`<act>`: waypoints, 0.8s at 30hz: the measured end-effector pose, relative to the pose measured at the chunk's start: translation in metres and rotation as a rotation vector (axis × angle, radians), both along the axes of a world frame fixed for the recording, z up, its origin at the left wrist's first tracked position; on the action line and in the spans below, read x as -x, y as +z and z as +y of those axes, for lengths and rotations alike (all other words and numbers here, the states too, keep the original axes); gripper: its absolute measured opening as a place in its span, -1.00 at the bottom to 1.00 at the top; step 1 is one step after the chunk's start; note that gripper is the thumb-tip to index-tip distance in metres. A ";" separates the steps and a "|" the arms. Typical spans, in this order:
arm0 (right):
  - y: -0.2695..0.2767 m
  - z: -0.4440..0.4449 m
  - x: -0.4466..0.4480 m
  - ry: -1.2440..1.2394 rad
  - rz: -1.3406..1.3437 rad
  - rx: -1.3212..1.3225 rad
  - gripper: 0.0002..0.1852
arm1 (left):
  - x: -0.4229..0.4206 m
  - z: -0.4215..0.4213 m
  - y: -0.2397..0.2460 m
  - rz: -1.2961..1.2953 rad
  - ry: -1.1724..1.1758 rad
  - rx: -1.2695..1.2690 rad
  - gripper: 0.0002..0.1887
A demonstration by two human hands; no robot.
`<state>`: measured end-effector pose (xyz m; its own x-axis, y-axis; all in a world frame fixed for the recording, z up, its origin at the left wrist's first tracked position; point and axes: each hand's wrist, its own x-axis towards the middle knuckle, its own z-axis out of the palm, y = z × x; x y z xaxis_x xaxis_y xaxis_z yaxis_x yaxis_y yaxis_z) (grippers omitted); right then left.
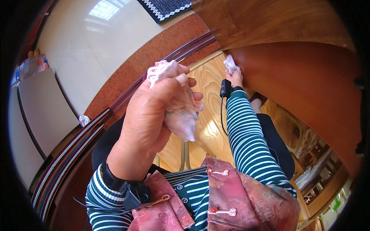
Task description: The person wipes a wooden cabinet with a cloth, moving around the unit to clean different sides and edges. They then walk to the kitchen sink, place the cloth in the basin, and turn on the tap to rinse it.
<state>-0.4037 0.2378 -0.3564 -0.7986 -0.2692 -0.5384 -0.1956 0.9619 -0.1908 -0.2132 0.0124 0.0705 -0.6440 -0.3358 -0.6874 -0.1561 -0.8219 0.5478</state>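
My left hand (141,115) is raised close to the camera, its fingers curled round a crumpled, damp-looking pale pink and white cloth (182,122). One end of the cloth hangs below the fingers. Farther off, my right hand (237,78) grips a bunched whitish cloth (230,64) at the near face of a reddish-brown wooden panel (294,78). That cloth is low, near the corner where the panel meets the floor; whether it presses on the wood is hard to tell.
Dark red sliding-door tracks (118,105) cross a reddish stone sill. Beyond lie pale glossy tiles (86,43) and a dark patterned mat (167,8). A grey cabinet (46,106) stands left. Metal legs (185,156) rest on the wood-grain floor (208,115). Cables hang from both wrist devices.
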 end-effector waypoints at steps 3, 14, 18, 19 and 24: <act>0.010 0.047 -0.030 -0.149 0.139 0.119 -0.60 | -0.001 0.000 0.000 0.013 0.024 -0.013 -0.66; 0.014 -0.087 0.029 -1.175 -0.695 1.222 -0.63 | 0.001 0.005 -0.005 -0.014 -0.002 -0.013 -0.67; 0.040 -0.066 0.017 -1.047 -0.590 0.946 -0.63 | 0.005 0.003 -0.005 0.021 -0.012 -0.005 -0.67; 0.049 -0.053 0.009 -1.074 -0.616 0.930 -0.61 | 0.005 0.004 -0.004 0.036 -0.010 -0.006 -0.66; 0.117 0.003 -0.037 -1.095 -0.983 1.241 -0.55 | 0.004 0.007 -0.003 0.121 -0.029 0.030 -0.66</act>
<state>-0.3665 0.2412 -0.2394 -0.4408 -0.4653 -0.7676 0.8954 -0.1683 -0.4122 -0.2170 0.0194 0.0675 -0.7311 -0.3349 -0.5944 -0.1109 -0.8013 0.5879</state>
